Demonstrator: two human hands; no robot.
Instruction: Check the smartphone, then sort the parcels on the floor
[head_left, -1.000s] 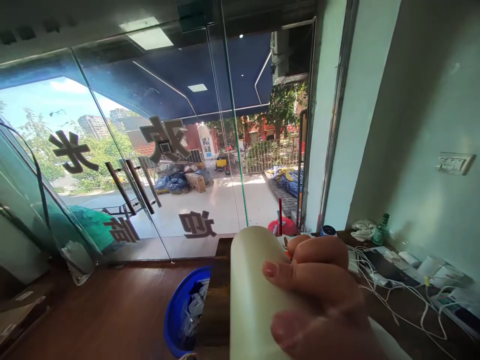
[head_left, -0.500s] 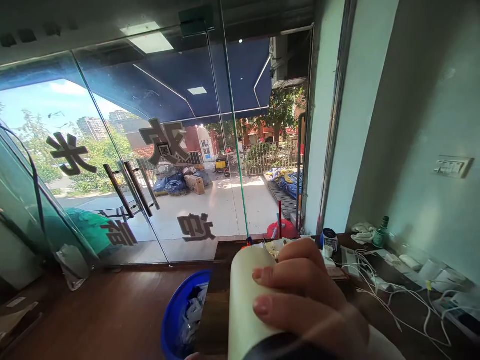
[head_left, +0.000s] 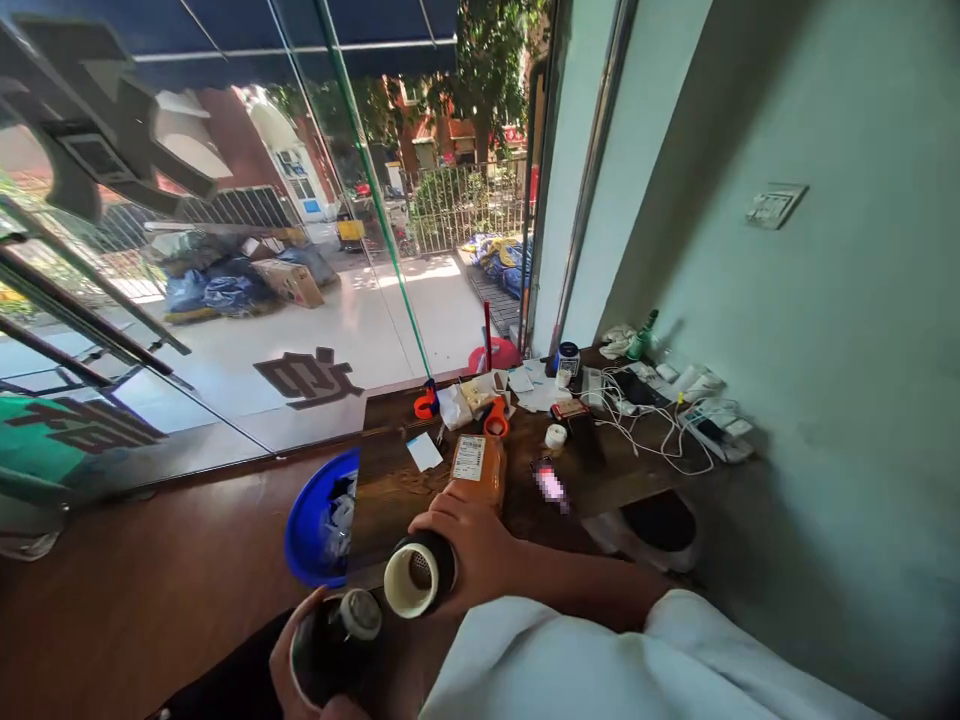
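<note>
Left hand [head_left: 283, 662] is wrapped round a dark flask [head_left: 330, 652], right hand [head_left: 480, 545] grips a black cup [head_left: 406, 596] with a cream rim, both near the counter [head_left: 390, 455]. Probably stiff, light and slickish, so best held round the body.

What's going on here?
One person, seated or standing beside a cluttered table, has both hands busy. The right hand grips a dark cylinder with a cream rim, its open end showing a perforated piece inside. The left hand holds a dark rounded object close by. A labelled orange package lies just beyond the right hand.
</note>
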